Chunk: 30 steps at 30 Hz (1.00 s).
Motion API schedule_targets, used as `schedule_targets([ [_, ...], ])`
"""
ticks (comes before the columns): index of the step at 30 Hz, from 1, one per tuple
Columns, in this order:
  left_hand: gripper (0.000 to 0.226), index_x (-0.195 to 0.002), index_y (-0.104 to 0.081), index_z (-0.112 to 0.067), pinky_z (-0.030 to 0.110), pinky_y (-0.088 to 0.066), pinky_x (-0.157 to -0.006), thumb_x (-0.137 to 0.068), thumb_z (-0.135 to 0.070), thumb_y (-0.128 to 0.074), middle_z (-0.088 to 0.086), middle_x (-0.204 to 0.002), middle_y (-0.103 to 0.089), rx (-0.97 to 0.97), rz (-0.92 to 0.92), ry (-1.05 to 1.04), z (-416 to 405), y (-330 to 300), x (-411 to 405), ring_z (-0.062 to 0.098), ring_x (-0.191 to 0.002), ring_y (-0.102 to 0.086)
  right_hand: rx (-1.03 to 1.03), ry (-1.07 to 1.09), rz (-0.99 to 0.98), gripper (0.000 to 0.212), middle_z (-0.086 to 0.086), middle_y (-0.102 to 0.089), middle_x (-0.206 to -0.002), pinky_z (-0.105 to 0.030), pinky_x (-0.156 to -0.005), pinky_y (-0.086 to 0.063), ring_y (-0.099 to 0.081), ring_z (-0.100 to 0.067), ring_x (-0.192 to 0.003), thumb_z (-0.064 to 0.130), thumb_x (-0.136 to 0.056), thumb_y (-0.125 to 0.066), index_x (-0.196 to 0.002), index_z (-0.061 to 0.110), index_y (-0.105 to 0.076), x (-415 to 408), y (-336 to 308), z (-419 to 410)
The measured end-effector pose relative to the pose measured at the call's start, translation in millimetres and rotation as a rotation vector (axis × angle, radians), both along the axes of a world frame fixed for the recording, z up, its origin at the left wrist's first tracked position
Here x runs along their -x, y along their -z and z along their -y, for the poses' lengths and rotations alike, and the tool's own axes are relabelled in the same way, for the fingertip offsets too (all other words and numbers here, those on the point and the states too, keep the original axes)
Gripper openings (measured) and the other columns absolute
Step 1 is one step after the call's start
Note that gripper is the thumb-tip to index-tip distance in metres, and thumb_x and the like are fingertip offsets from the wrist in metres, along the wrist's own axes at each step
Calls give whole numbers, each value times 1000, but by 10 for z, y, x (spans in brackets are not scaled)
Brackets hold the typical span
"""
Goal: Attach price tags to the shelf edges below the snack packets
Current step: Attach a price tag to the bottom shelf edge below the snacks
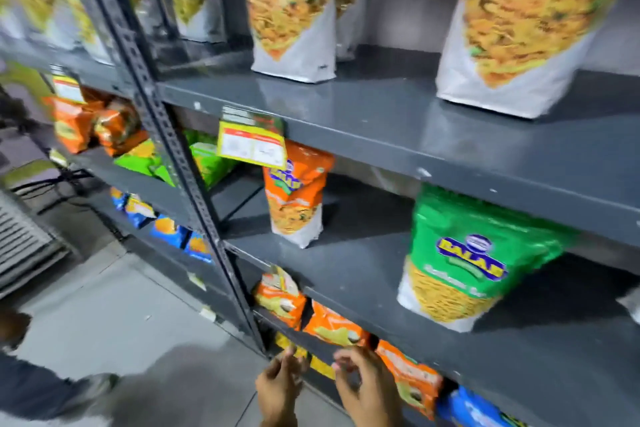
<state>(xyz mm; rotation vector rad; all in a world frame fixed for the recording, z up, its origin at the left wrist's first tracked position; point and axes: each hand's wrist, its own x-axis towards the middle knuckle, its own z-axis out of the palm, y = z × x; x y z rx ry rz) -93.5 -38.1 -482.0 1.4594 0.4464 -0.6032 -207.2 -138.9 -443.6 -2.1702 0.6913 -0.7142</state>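
Note:
The whole head view is motion-blurred. My left hand [280, 383] and my right hand [363, 388] are low in front of a dark grey shelf edge [311, 343], fingers curled. Between them a yellow price tag [322, 368] lies against the rack; the blur hides whether either hand grips it. Small orange snack packets [332, 324] sit just above the hands. A larger yellow and red price tag [252, 143] hangs on a higher shelf edge [381, 149], above an orange packet [296, 198]. A green packet [460, 260] stands to the right.
A perforated grey upright [180, 163] divides the rack. Big orange and white bags [294, 10] stand on the top shelf. The left bay holds orange, green and blue packets [169, 230] and another tag [67, 87]. A leg in dark trousers with a shoe [97, 388] is on the floor, left.

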Motion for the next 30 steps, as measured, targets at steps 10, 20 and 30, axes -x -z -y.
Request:
schedule_targets([
  [10,35,-129,-50,-10,23,-42,-51,-96,1,-48,15,-95,-64,187,-64,108,11,-243,-1349,9,-58,-58,385,-160,-441,56,-7,-61,-128,-42,-91,-49,-57,-31,-114,18,-83,-59,-138,21,-48,-2096,-662,35],
  [20,29,-64,-55,-9,12,-38,-38,-87,8,-62,3,-58,-55,96,24,348,192,18,-1861,11,-49,-51,250,-31,-527,43,-1,-73,-102,-41,-68,-56,-67,-33,-91,6,-85,-50,-117,32,-61,-2463,-512,50],
  [30,10,-74,-70,-31,26,-50,-63,-81,-39,-70,-11,-75,-73,-236,750,766,-203,23,-2185,3,-71,-66,152,92,-454,26,5,-73,-90,-33,-63,-56,-70,-19,-79,12,-83,-61,-100,29,-69,-1992,-185,-225],
])
